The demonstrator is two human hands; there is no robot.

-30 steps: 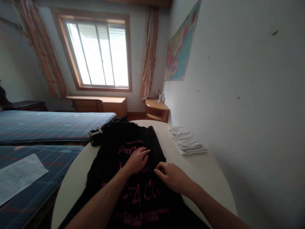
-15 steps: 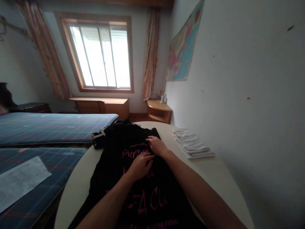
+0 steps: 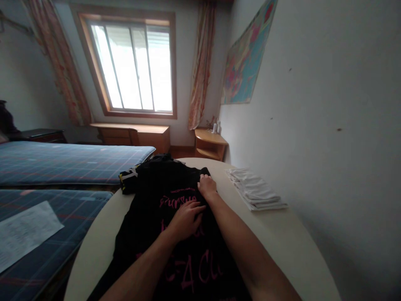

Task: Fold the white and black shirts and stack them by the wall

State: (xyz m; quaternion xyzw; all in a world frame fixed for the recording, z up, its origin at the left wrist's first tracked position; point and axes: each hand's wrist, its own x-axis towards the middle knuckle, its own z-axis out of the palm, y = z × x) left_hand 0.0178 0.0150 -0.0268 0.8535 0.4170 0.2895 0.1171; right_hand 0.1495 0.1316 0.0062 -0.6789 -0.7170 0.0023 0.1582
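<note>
A black T-shirt [image 3: 147, 225] with pink lettering lies spread over a round cream table [image 3: 97, 242], its neck end away from me. My left hand [image 3: 187, 217] rests on the lettering near the middle, palm down with the fingers stretched out. Just beyond it, my right hand [image 3: 207, 187] is at the shirt's upper right edge by the sleeve. Its fingers are curled down on the black fabric, with the tips partly hidden. At the upper left, the other sleeve [image 3: 128, 180] shows white and yellow trim.
Folded white cloth [image 3: 255, 190] lies on the table's right side, near the wall. To the left are mattresses [image 3: 75, 165] in blue plaid, with a sheet of paper [image 3: 28, 234] on the nearer one. A desk [image 3: 153, 133] and corner shelf [image 3: 210, 137] stand by the window.
My right hand has shifted slightly right and outward to the shirt's edge, its fingers going from stretched to curled. My left hand stays nearly in place. The view has tilted slightly.
</note>
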